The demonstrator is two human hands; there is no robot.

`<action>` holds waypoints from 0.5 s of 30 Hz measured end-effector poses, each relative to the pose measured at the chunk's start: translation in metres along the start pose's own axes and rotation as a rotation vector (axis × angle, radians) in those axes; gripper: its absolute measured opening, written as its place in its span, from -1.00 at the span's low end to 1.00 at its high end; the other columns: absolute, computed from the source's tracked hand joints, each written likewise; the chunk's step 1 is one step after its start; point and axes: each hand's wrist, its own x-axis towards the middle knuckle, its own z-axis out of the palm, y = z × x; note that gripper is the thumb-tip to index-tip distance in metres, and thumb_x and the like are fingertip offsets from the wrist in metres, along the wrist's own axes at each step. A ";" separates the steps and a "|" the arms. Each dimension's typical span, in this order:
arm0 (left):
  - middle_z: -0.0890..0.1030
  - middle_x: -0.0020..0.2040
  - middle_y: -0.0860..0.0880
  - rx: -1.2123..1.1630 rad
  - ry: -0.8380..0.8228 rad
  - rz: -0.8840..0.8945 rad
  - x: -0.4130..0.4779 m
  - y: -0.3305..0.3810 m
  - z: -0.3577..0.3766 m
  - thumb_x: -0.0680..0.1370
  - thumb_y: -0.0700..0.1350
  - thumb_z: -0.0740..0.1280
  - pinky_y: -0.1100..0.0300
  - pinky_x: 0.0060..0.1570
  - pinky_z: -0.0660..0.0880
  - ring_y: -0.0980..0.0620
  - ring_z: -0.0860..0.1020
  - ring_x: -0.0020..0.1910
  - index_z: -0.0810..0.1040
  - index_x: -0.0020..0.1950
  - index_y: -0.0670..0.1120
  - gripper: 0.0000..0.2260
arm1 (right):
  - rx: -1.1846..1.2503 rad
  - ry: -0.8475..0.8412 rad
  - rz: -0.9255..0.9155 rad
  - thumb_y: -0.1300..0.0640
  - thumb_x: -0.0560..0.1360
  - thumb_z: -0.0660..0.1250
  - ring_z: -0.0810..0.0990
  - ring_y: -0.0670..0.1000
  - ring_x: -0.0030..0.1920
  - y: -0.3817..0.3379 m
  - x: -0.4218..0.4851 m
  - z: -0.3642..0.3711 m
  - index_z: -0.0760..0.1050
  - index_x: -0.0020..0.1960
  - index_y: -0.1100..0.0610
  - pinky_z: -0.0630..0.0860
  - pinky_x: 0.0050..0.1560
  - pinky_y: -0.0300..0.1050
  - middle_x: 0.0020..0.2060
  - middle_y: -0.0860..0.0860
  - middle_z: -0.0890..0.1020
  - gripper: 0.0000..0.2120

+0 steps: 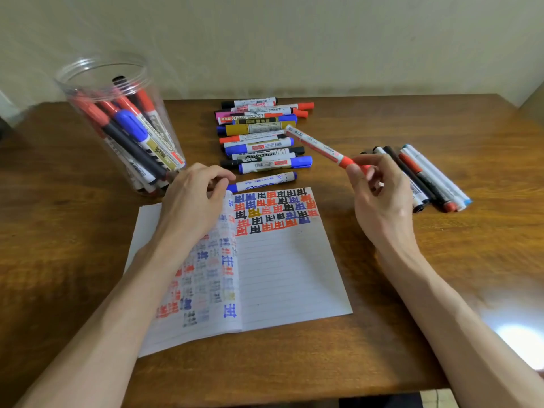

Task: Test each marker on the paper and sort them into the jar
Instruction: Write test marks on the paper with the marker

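Wooden table (441, 260), paper (288, 275) steadied under the loosely curled left hand (194, 198), right hand (379, 195) pinching a red marker (312, 142) by its red end, seemingly for testing; jar (73, 83) rear-left

pile marker (255, 116): WHITEBOARD, upside down | second marker (266, 154): WHITEBOARD, upside down
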 end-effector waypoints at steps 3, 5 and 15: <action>0.60 0.24 0.06 -0.056 0.048 0.079 -0.001 0.005 -0.005 0.65 0.00 0.35 0.21 0.03 0.45 0.09 0.51 0.25 0.63 0.28 0.06 -0.78 | 0.030 -0.094 -0.027 0.04 0.65 0.40 0.48 -0.19 -0.18 -0.002 -0.003 0.003 0.65 0.08 0.03 0.39 -0.20 -0.27 -0.21 -0.10 0.56 -0.91; 0.62 0.21 0.15 -0.173 -0.015 0.178 -0.003 0.010 -0.011 0.64 0.05 0.36 0.24 0.01 0.47 0.18 0.51 0.24 0.66 0.26 0.09 -0.78 | 0.077 -0.143 -0.036 0.04 0.64 0.42 0.49 -0.22 -0.19 -0.006 -0.007 0.006 0.65 0.06 0.04 0.40 -0.22 -0.29 -0.22 -0.12 0.57 -0.92; 0.66 0.08 0.33 -0.522 -0.248 0.229 -0.020 0.036 -0.018 0.62 0.00 0.40 0.11 0.03 0.59 0.27 0.63 0.14 0.63 0.26 0.17 -0.78 | 0.221 -0.436 -0.118 0.04 0.60 0.48 0.51 -0.17 -0.34 -0.015 -0.021 0.018 0.68 0.05 0.13 0.43 -0.32 -0.27 -0.31 -0.10 0.61 -0.84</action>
